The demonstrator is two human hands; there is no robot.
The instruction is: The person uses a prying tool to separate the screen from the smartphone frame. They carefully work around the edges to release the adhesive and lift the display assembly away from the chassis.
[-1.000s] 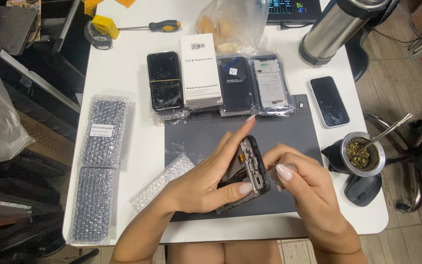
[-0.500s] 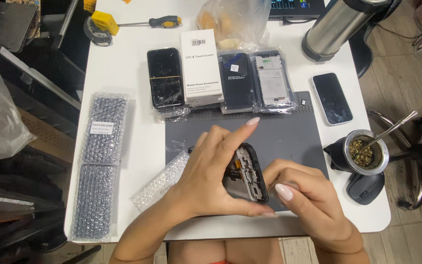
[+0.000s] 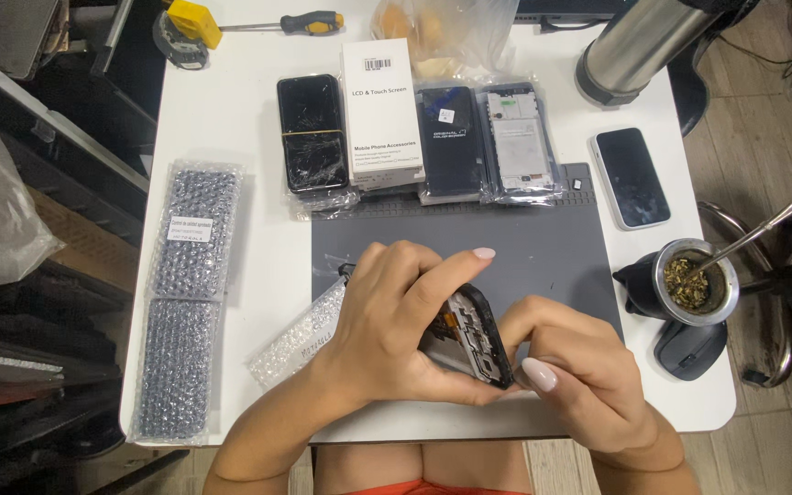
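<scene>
the left hand (image 3: 396, 321) wraps over an opened black phone (image 3: 469, 335), fingers curled across its top and thumb under its lower edge, gripping it tilted above the near part of a grey work mat (image 3: 543, 247). the right hand (image 3: 579, 376) pinches the phone's lower right corner, thumb pressed against the frame. the phone's bare inner parts face the camera. just left of the left hand a bubble-wrap sleeve (image 3: 300, 335) lies partly on the mat. further left, near the table's edge, two long bubble-wrapped packs (image 3: 185, 302) lie end to end. to the right stand a gourd cup with a metal straw (image 3: 689, 284) and a dark mouse (image 3: 689, 348) just beside it. beyond the mat lie a cracked black phone (image 3: 312, 133), a white box (image 3: 380, 110), two bagged screen parts (image 3: 488, 142) and a white-edged phone (image 3: 632, 177). farthest off are a steel flask (image 3: 634, 41), a screwdriver (image 3: 291, 23) and a yellow tape measure (image 3: 185, 23).
</scene>
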